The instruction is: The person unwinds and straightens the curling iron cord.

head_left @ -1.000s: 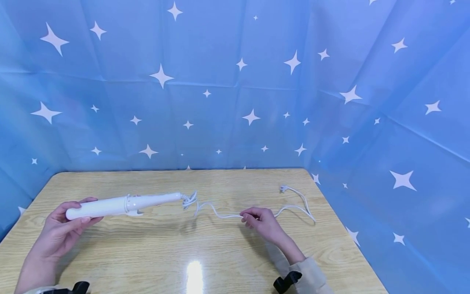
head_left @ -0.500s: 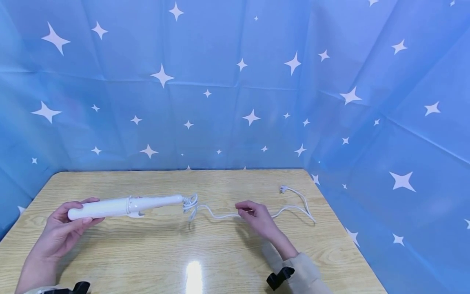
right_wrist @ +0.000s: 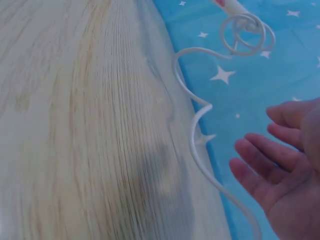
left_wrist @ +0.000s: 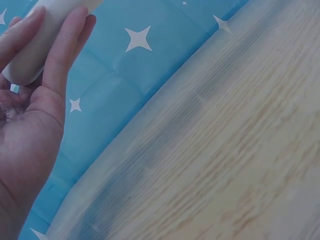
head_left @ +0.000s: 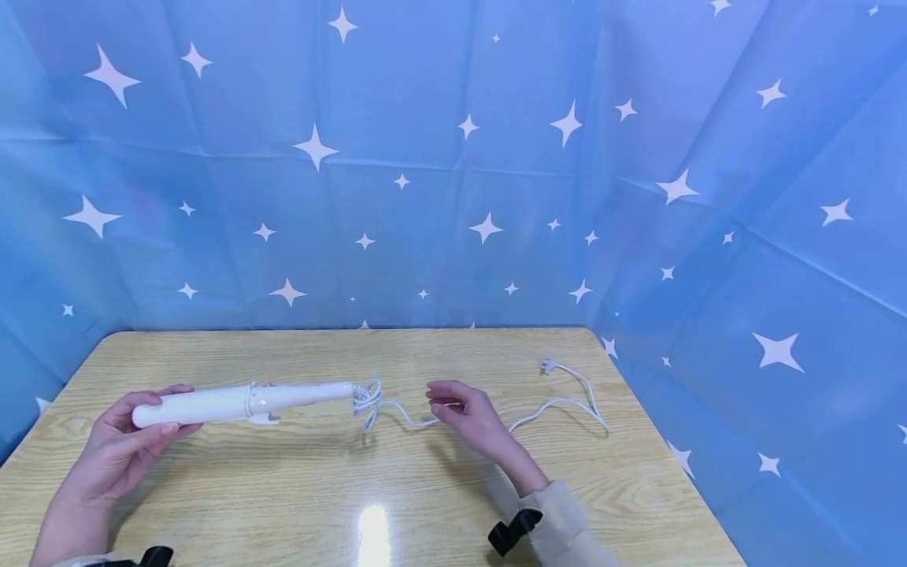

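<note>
A white curling iron (head_left: pixel 301 395) with a thick barrel and small lever is held level over the table. My left hand (head_left: pixel 116 441) grips its barrel end between thumb and fingers; the left wrist view shows the same grip on the rounded white end (left_wrist: pixel 35 52). From the tapered end a white power cord (head_left: pixel 404 413) leaves in loose coils and runs right. My right hand (head_left: pixel 468 417) hovers beside the cord with loosely bent fingers. In the right wrist view the cord (right_wrist: pixel 200 155) passes left of the fingers (right_wrist: pixel 257 155), apart from them, with nothing in the hand.
The cord's far stretch lies on the wooden table (head_left: pixel 305 504) at right, ending in a plug (head_left: pixel 548 365) near the back edge. A blue curtain (head_left: pixel 397 205) with white stars hangs behind and to the right.
My right hand has let go of the cord and moved left along it towards the coils. The left hand and curling iron have barely shifted.
</note>
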Motion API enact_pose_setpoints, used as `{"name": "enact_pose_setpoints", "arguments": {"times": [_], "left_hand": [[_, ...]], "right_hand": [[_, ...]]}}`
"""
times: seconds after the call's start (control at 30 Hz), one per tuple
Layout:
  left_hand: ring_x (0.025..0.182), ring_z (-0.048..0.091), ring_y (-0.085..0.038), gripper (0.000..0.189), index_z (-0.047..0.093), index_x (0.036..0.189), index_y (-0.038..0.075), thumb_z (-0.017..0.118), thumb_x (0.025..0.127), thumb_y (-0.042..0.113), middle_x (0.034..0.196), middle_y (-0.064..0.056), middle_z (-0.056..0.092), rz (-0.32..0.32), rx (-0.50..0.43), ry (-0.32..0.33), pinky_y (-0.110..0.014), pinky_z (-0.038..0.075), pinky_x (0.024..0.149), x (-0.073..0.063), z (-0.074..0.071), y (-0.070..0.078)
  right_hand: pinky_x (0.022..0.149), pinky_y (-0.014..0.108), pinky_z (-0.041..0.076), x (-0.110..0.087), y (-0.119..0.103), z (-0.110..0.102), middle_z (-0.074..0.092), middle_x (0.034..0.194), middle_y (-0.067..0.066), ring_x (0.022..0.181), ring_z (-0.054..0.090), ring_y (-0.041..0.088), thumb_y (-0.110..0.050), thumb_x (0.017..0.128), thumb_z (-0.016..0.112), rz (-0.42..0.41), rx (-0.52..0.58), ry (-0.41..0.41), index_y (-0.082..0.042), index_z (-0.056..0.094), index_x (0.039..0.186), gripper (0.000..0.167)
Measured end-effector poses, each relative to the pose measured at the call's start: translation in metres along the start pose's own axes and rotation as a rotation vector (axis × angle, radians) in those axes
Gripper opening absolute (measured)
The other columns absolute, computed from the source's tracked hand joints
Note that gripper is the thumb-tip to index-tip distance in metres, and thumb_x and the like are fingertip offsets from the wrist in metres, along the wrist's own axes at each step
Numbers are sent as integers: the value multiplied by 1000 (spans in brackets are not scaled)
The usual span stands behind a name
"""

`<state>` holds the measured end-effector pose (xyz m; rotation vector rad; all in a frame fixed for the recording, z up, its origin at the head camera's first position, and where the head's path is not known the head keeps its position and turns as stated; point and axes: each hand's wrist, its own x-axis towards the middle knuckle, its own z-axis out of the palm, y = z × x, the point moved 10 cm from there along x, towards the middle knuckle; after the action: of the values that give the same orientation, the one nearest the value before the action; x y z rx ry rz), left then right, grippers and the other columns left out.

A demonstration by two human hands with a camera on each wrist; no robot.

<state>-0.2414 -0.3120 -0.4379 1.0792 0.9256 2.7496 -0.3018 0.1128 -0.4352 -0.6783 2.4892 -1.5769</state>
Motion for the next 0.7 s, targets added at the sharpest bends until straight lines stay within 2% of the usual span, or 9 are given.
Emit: {"name": "enact_pose_setpoints", "arguments": {"times": [0.07,0.17,0.27,0.33,0.5,0.6,0.7], "left_hand": [[136,51,-38,51,55,129,-16,26,92,-36,146,-30,50,0,-3,-1,-57,48,106,0,0,0],[136,51,-38,52,56,129,-16,26,92,-36,146,-30,50,1,-5,1,-57,48,106,1,1,0],[135,52,-38,52,57,128,-15,26,91,-37,145,-30,51,1,2,9,-56,49,105,1,1,2],[135,52,-38,53,57,128,-15,26,91,-37,145,-29,52,-1,4,12,-56,49,105,1,2,2],[135,52,-37,52,57,129,-15,26,92,-36,145,-29,51,-1,17,-2,-56,49,105,1,3,2],[135,52,-38,50,56,128,-16,27,92,-36,146,-29,51,2,22,-11,-56,49,106,1,3,1],[135,51,-37,49,56,128,-16,28,92,-35,146,-29,50,3,22,-11,-56,49,106,1,3,1]], "right_hand": [[102,35,57,1,2,6,63,133,25,120,63,36,-2,102,60,10,27,-45,4,49,146,46],[109,36,52,2,6,18,55,145,23,131,56,36,-2,105,56,35,79,-147,1,28,159,61],[113,35,48,2,10,31,46,153,24,138,48,37,-5,107,52,53,136,-230,-1,8,163,72],[114,37,47,3,11,37,42,156,25,140,46,38,-7,108,51,54,162,-254,0,2,163,74],[117,43,43,7,17,48,44,154,25,139,48,37,-10,109,48,68,159,-279,2,4,162,70],[117,43,43,8,21,53,50,150,23,134,53,34,-12,109,48,90,144,-285,1,9,162,67],[115,43,45,10,22,57,55,143,26,129,58,37,-9,108,48,86,154,-298,4,13,161,64]]}}
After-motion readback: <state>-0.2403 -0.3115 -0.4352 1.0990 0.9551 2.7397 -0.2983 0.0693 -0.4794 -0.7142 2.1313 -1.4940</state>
